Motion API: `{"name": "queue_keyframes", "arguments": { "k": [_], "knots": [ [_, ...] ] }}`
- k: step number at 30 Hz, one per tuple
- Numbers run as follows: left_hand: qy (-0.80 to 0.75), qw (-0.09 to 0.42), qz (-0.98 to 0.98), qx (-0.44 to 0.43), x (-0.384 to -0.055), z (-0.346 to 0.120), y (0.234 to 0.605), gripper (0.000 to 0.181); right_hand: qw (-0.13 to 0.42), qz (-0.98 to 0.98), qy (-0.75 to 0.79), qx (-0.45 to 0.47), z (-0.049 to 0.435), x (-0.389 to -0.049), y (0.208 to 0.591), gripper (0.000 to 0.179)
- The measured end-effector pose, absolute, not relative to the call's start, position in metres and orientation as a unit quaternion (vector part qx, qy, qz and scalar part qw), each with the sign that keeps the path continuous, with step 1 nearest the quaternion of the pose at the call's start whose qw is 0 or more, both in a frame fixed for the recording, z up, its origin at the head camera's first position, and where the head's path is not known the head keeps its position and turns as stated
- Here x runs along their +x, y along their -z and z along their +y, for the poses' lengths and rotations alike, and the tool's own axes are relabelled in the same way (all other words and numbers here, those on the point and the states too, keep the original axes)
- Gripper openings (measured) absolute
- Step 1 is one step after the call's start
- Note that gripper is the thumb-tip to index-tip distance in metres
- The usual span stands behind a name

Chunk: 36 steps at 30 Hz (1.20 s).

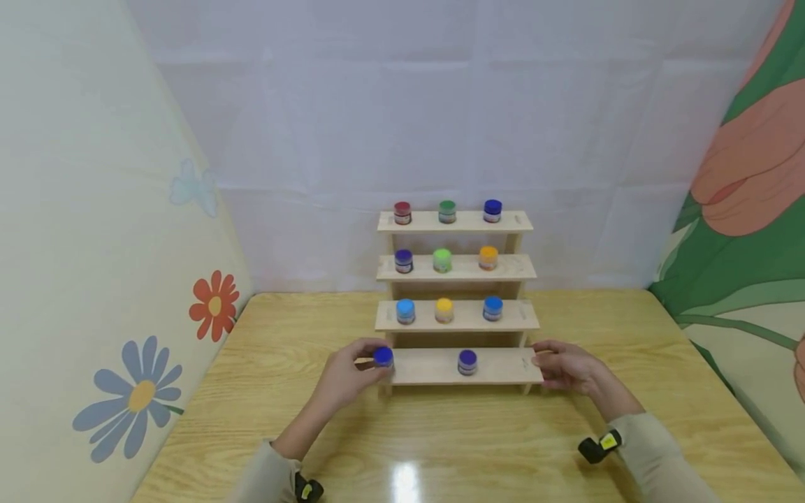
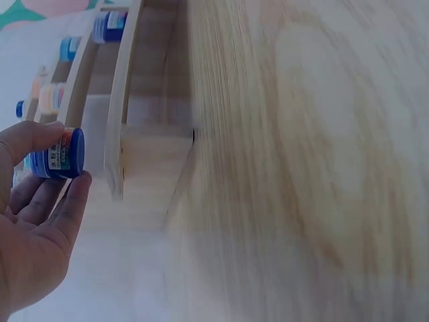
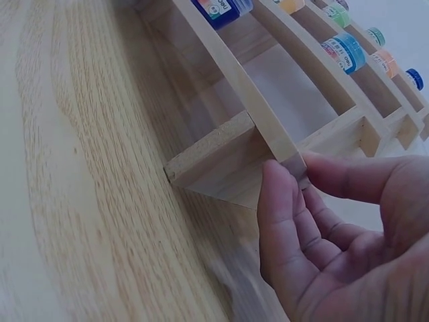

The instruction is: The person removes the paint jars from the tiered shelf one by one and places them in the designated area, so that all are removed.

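A stepped wooden rack (image 1: 428,375) with tiers of small paint jars stands on the table. My left hand (image 1: 349,372) holds a dark blue paint jar (image 1: 383,357) between thumb and fingers at the left end of the lowest tier. In the left wrist view the blue lid of that jar (image 2: 59,155) faces the table side, its label partly showing. My right hand (image 1: 569,367) pinches the right end of the lowest shelf, thumb above and fingers below, as the right wrist view shows at the board's corner (image 3: 289,161). A purple jar (image 1: 467,362) sits mid-shelf between the hands.
Three jars stand on each upper tier, among them a red jar (image 1: 402,214), a light green jar (image 1: 442,261) and a yellow jar (image 1: 444,311). A white cloth (image 1: 314,140) hangs behind the wood-grain table (image 1: 283,328). Flower-patterned panels flank both sides.
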<state>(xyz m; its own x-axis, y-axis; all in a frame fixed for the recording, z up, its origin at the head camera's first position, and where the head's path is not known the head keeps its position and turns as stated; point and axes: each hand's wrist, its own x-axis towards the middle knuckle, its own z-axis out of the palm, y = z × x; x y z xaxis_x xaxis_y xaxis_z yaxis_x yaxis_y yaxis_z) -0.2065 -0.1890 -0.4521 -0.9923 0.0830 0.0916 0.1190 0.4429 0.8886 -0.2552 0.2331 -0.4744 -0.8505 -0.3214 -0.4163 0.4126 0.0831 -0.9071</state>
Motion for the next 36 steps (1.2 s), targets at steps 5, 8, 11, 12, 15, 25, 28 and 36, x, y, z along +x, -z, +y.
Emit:
{"name": "queue_keyframes", "arguments": {
  "k": [5, 8, 11, 12, 15, 25, 28, 36],
  "knots": [
    [0.513, 0.02, -0.857, -0.049, -0.209, -0.208, 0.451, 0.043, 0.275, 0.681, 0.678, 0.03, 0.234, -0.255, 0.475, 0.054],
    [0.507, 0.023, -0.86, -0.044, -0.211, -0.218, 0.452, 0.043, 0.275, 0.68, 0.679, 0.029, 0.235, -0.254, 0.475, 0.054],
    [0.504, 0.025, -0.863, -0.041, -0.215, -0.227, 0.455, 0.043, 0.274, 0.68, 0.679, 0.028, 0.235, -0.254, 0.475, 0.055],
    [0.503, 0.026, -0.863, -0.04, -0.216, -0.23, 0.456, 0.043, 0.274, 0.681, 0.679, 0.027, 0.235, -0.254, 0.475, 0.056],
    [0.502, 0.024, -0.864, -0.036, -0.222, -0.236, 0.461, 0.044, 0.273, 0.681, 0.679, 0.027, 0.235, -0.255, 0.475, 0.055],
    [0.482, 0.013, -0.876, -0.032, -0.249, -0.254, 0.474, 0.046, 0.271, 0.68, 0.68, 0.03, 0.234, -0.256, 0.478, 0.057],
    [0.463, 0.016, -0.886, -0.03, -0.261, -0.257, 0.478, 0.046, 0.27, 0.68, 0.681, 0.032, 0.234, -0.255, 0.478, 0.057],
    [0.442, 0.012, -0.897, -0.022, -0.285, -0.261, 0.488, 0.049, 0.271, 0.683, 0.678, 0.03, 0.235, -0.255, 0.478, 0.061]
  ]
}}
